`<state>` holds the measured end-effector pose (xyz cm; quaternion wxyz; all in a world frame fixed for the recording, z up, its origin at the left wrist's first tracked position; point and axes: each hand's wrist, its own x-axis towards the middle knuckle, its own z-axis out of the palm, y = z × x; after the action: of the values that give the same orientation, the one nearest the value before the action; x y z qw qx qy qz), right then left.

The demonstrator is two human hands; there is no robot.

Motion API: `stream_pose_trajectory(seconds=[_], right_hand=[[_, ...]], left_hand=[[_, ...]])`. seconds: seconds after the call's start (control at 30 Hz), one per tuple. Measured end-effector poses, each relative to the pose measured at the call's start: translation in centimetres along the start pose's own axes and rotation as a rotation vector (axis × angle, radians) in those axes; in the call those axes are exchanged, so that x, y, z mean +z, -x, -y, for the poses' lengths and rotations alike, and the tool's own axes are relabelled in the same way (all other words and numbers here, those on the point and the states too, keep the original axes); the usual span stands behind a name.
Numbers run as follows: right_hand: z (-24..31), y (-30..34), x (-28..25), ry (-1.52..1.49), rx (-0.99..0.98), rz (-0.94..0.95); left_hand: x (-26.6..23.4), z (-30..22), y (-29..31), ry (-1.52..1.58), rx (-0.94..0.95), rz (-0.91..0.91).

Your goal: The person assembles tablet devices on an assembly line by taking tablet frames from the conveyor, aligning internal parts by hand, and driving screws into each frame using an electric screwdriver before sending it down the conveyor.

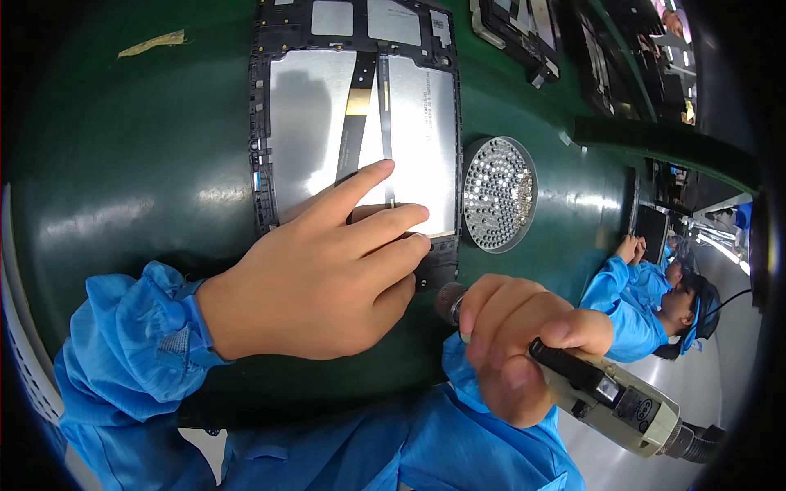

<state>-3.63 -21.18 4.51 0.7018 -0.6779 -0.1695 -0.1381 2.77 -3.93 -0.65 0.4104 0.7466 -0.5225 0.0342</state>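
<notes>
My left hand (327, 258) lies on a tablet-like device (426, 139) with a black frame and a silver metal back. Its index finger stretches over the plate and the other fingers bend lightly, with nothing visible in them. A broad black ribbon cable (350, 147) with a gold band runs up from under this hand, and a narrow dark strip (385, 106) lies beside it. Wrapped in my right hand (524, 344) is a beige electric screwdriver (647, 421), its dark nose pointing left at the device's lower right corner. The screwdriver's tip is hidden.
Right of the device sits a round metal dish (499, 194) dotted with small shiny pieces or holes. A torn yellowish scrap (153, 43) lies on the green mat (123, 147). More device parts (524, 37) stand at the back right. A co-worker in blue (634, 303) sits at the right.
</notes>
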Motion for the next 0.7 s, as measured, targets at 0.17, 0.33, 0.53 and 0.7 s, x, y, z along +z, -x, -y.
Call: stream_pose_trajectory(seconds=[0.17, 0.33, 0.53, 0.7], right_hand=[[-0.1, -0.3, 0.0, 0.007, 0.026, 0.037], [-0.4, -0.6, -0.2, -0.005, 0.003, 0.093], [-0.2, -0.5, -0.7, 0.008, -0.038, 0.135], [0.7, -0.9, -4.1, -0.009, -0.071, -0.013]], left_hand=[[0.2, 0.1, -0.2, 0.02, -0.034, -0.02], [0.1, 0.1, -0.3, 0.025, -0.035, 0.0], [0.0, 0.1, -0.5, -0.004, 0.004, 0.061], [-0.5, 0.1, -0.4, -0.079, 0.051, 0.142]])
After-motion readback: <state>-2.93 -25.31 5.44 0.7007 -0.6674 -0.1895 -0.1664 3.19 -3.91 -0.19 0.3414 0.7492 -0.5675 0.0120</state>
